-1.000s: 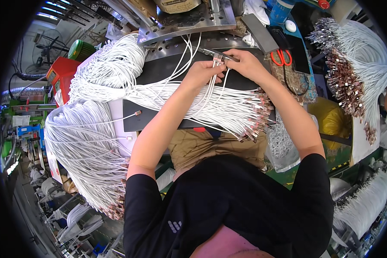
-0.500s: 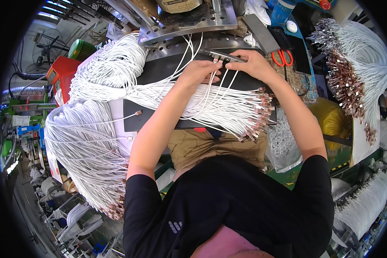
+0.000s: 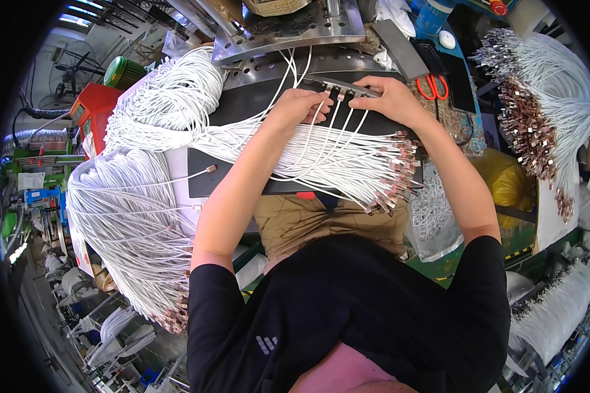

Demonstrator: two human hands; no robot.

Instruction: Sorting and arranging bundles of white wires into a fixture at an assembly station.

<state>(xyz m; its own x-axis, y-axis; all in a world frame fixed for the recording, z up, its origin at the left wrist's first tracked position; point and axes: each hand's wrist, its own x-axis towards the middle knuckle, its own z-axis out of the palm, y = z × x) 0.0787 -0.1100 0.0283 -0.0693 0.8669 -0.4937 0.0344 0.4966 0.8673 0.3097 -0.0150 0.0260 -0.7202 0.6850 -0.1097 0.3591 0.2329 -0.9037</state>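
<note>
Head view: over the black worktop's (image 3: 206, 182) far edge, the right hand (image 3: 392, 101) is gripping a slim dark metal bar (image 3: 359, 88); the left (image 3: 296, 108) is apparently pinching a thin white cable (image 3: 311, 135). Plugs are seemingly being seated; aligning calls for care. Fingertips are hiding the contact.
</note>
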